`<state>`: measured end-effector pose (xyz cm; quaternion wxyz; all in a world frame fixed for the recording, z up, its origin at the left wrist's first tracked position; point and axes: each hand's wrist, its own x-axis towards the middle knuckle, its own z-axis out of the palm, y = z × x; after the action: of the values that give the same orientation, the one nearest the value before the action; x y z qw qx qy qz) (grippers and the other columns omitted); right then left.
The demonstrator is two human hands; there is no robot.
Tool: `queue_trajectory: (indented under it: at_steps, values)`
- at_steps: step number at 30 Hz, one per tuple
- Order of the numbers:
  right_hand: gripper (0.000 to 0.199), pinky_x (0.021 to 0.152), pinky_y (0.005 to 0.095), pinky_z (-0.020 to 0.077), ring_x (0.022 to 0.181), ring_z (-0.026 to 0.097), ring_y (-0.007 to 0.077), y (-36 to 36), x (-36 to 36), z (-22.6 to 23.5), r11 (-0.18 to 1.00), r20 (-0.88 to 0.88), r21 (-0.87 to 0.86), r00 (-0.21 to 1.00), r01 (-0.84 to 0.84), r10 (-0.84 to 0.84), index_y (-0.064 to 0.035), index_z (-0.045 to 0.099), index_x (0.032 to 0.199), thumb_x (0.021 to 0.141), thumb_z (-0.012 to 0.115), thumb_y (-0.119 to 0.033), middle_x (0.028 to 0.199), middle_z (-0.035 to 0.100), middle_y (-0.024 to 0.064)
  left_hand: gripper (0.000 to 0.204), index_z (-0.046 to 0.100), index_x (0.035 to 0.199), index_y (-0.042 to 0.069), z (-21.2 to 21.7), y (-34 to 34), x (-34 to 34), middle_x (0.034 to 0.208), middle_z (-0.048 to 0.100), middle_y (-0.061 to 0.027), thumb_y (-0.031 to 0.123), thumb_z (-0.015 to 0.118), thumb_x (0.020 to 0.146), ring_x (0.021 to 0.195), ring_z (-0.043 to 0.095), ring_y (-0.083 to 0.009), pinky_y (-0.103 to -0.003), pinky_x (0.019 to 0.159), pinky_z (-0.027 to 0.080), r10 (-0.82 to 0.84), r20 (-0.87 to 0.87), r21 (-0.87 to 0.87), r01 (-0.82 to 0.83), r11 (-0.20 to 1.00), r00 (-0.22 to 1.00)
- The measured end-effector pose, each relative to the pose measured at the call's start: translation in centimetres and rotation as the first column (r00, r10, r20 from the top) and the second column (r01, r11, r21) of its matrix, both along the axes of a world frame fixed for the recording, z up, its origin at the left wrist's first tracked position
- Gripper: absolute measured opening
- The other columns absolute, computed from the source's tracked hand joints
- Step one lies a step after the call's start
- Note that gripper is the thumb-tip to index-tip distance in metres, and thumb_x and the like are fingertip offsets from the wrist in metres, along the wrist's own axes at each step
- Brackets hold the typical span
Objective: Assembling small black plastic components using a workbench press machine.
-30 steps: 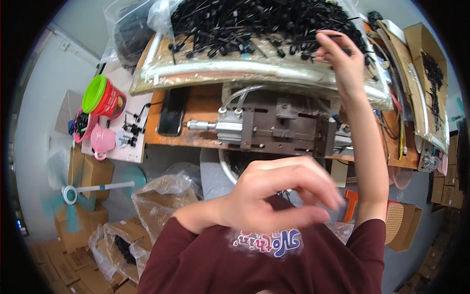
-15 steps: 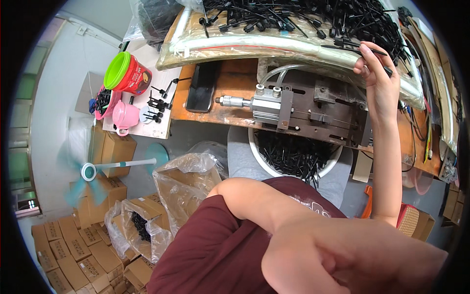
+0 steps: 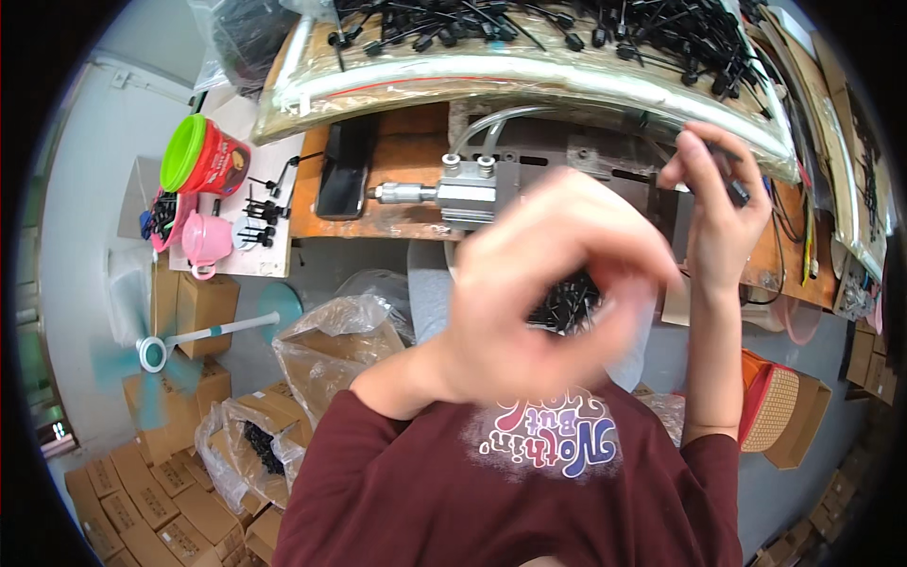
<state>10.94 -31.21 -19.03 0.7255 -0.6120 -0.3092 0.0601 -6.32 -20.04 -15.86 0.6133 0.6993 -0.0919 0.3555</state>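
My left hand (image 3: pixel 543 288) is raised over my lap in front of the bench, smeared by motion. Its thumb and fingers curve apart, with nothing visible between them. Beyond it, at the bench's right side, my right hand (image 3: pixel 723 203) is closed on a black plastic stem piece (image 3: pixel 738 193) with a blocky end, mostly hidden by the fingers. A small metal clamping fixture with a silver air cylinder (image 3: pixel 468 200) is mounted on the bench, partly covered by my left hand. Through the gap in that hand, black pieces (image 3: pixel 565 304) show in the basket on my lap.
A plastic-covered tray (image 3: pixel 416 77) heaped with black stem pieces (image 3: pixel 680 42) spans the bench's back. At left are a phone (image 3: pixel 343 175), a red-and-green bucket (image 3: pixel 213 161) and a pink cup (image 3: pixel 205 241). A fan (image 3: pixel 153 353) and cartons (image 3: pixel 142 487) stand lower left.
My left hand has swung from the lower right, close to the camera, to over my lap. My right hand has come down from the tray's edge with the black piece. The view has shifted.
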Motion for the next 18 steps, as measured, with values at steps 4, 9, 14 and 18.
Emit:
queue_trajectory:
  at_steps: [4,9,14,18]
  values:
    - [0.018,0.05,0.0219,0.0437,0.056,0.056,0.0104,-2.0,-0.6,-0.5,0.982,-0.371,0.026,0.911,-0.185,0.181,0.0044,0.067,0.104,0.091,0.069,-0.009,0.087,0.066,0.0077,0.037,0.073,0.11,0.003,-3.4,2.2,1.0,0.118,0.07,-0.0118,-0.002,0.078,0.074,0.108,0.066,-0.0235,-0.034,0.093,0.052,0.475,-0.017,0.467,-0.413,0.782,0.88]
    - [0.017,0.045,0.0214,0.0413,0.052,0.054,0.0087,-2.8,-0.8,-1.2,0.882,-0.629,0.051,0.671,-0.468,0.392,0.0044,0.066,0.1,0.091,0.069,-0.01,0.083,0.065,0.0069,0.04,0.073,0.115,0.002,-4.2,1.4,0.7,0.107,0.072,-0.0143,-0.006,0.073,0.076,0.098,0.07,-0.0242,-0.032,0.081,0.057,0.124,-0.198,0.295,-0.062,0.954,0.972]
    - [0.019,0.049,0.0222,0.0463,0.057,0.059,0.0108,-3.6,-1.7,-1.7,0.947,-0.584,-0.004,0.769,-0.322,0.26,0.005,0.066,0.105,0.09,0.07,-0.006,0.089,0.068,0.0103,0.035,0.075,0.107,0.004,-5.5,0.9,-0.3,0.105,0.071,-0.0119,-0.002,0.077,0.073,0.09,0.07,-0.0206,-0.031,0.075,0.058,0.227,-0.229,0.407,-0.118,0.906,0.947]
    - [0.023,0.064,0.0257,0.0551,0.073,0.069,0.016,-5.4,-1.8,-1.9,0.989,-0.431,-0.052,0.896,-0.142,0.106,0.0068,0.064,0.11,0.089,0.069,0.001,0.094,0.069,0.0119,0.029,0.072,0.099,0.003,-8.8,-0.6,-1.0,0.121,0.067,-0.0113,0.006,0.08,0.071,0.096,0.068,-0.0243,-0.034,0.079,0.057,0.383,-0.257,0.617,-0.155,0.772,0.887]
